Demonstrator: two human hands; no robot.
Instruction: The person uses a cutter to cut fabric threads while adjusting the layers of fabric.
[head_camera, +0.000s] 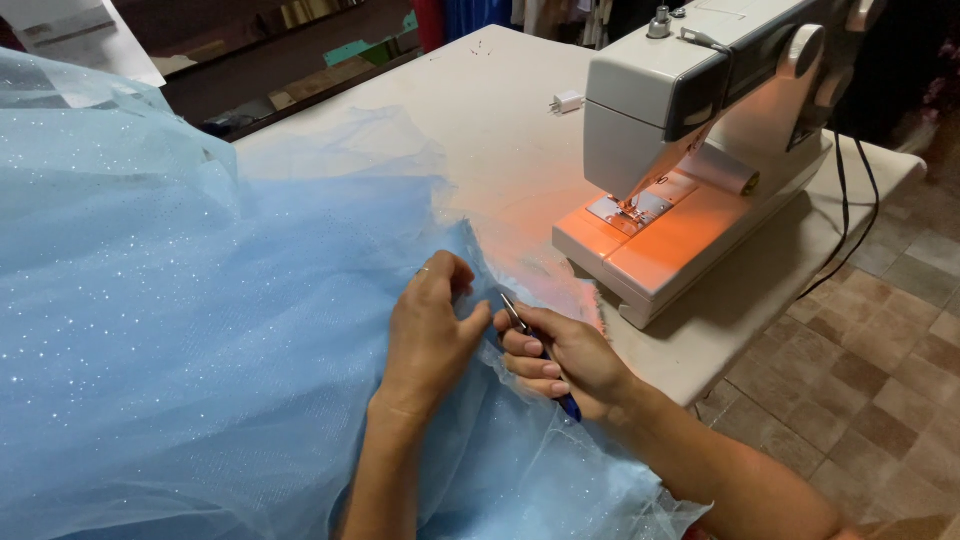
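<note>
Progress: I judge the seam work on the pale blue glittery tulle fabric (200, 330) to be partway; I cannot see how much is left.
Fabric place: heaped over the cream table (500, 130), beside the white sewing machine (700, 150).
Left hand (428, 335): palm down, fingers pinching a fabric fold.
Right hand (570, 360): fingers curled shut round a thin blue-handled metal tool (540, 352), tip at the fold.

Left hand (430, 325) pinches blue tulle (180, 330) at a seam. Right hand (565, 362) grips a slim blue-handled tool (540, 352), tip at the fabric beside left thumb. Sewing machine (700, 150) on table (500, 120), lamp glowing orange.
</note>
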